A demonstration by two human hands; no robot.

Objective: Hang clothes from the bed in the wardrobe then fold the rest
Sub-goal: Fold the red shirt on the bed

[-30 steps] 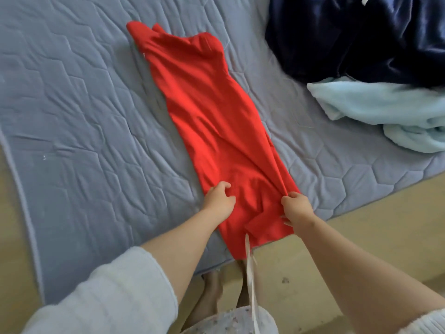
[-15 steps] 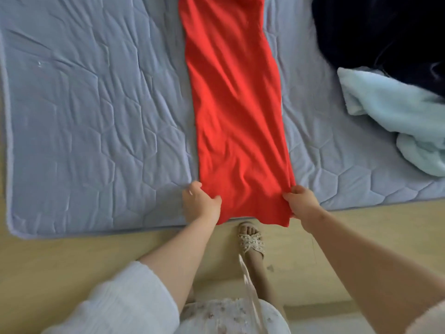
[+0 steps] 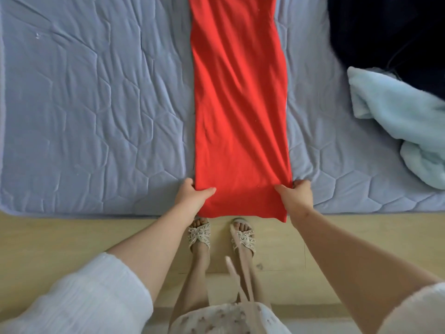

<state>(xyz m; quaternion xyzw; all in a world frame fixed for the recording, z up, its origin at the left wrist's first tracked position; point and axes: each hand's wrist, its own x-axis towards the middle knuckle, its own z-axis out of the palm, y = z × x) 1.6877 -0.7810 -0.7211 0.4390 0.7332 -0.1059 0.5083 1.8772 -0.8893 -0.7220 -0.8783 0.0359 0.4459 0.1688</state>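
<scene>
Red dress (image 3: 240, 116), drawn straighter on the bed (image 3: 96, 116) since (left hand (image 3: 192, 198), right hand (image 3: 298, 198): each grip pinching hem).

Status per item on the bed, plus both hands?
red dress: spread flat lengthwise, hem overhanging the bed edge.
left hand: pinching the left hem corner.
right hand: pinching the right hem corner.
light blue fleece: crumpled, unfolded, at the bed's right.
navy garment: heaped behind it, unfolded.

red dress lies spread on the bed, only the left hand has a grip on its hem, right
No, both do: the head view shows the left hand and right hand each gripping a hem corner of the red dress spread on the bed.
</scene>
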